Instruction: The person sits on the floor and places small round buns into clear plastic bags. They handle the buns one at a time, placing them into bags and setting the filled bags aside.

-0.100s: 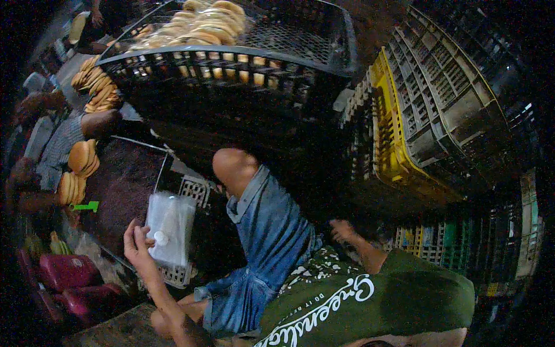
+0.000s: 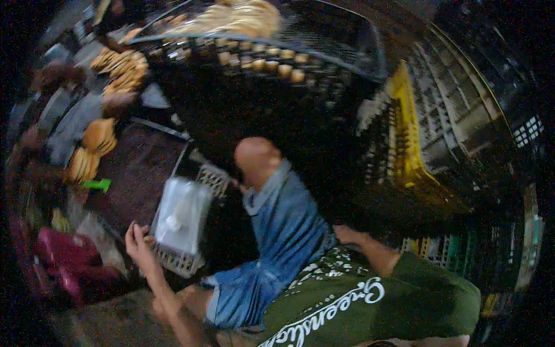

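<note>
My left hand (image 2: 140, 246) hovers at the near left edge of a stack of clear plastic bags (image 2: 188, 202). Its fingers look stretched and apart, with nothing seen between them. A small round white piece (image 2: 173, 222) lies on the bags. Under them is a light plastic crate (image 2: 188, 263). My right hand (image 2: 347, 234) is down beside my denim-covered thigh, dark and smeared, so its fingers cannot be made out. Left of the bags is a wide tray (image 2: 188, 136) of dark brown stuff. A green-handled tool (image 2: 101, 185) rests at its left edge.
Round buns (image 2: 98, 137) stand in stacks on the far left, beside another person's arm (image 2: 118, 103). A black crate (image 2: 324, 61) of bagged buns spans the back. Yellow and grey crates (image 2: 407, 133) rise on the right. A maroon object (image 2: 66, 251) lies at the near left.
The whole view has swung, so most things sit further right and the picture is more blurred. My right hand's fingers, visible before, are now lost in shadow. My left hand stays beside the bags.
</note>
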{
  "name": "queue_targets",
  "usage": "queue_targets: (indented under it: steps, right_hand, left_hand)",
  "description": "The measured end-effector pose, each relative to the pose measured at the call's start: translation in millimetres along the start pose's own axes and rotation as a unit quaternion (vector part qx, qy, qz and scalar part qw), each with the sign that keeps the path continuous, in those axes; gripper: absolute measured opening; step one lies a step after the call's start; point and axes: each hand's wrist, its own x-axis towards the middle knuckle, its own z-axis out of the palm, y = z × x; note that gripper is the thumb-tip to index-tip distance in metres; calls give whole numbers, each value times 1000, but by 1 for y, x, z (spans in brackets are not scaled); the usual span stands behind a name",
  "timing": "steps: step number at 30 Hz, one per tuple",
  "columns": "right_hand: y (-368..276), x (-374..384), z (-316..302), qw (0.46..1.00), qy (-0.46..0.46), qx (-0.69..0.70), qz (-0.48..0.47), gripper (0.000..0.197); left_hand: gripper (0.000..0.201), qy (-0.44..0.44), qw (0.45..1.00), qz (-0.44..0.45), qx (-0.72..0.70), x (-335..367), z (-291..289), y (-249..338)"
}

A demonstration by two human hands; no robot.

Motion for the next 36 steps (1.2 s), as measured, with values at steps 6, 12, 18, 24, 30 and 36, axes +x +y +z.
queue_targets:
  steps: [6, 12, 18, 24, 30, 36]
  right_hand:
    - [-167, -25, -149, 993, -10, -119, 6, 67]
    - [-268, 21, -206, 917, 221, -149, -296, 32]
    - [-352, 1, -175, 899, 302, 43, -314, 36]
    - [-410, -14, -150, 767, 306, 6, -564, 22]
    - [-524, -20, -152, 820, 102, -43, -561, 19]
    - [-577, -36, -180, 771, -110, 142, -611, 23]
  left_hand:
    - [36, 68, 994, 35, -75, 6, -52, -43]
    - [39, 161, 985, 61, -25, 2, -54, -36]
    - [38, 86, 996, -2, -11, 1, -64, -47]
    - [34, 226, 974, 21, -16, 8, -73, -55]
    - [37, 363, 930, 35, -40, -15, -127, 36]
    - [37, 351, 926, 41, -131, -16, -160, 102]
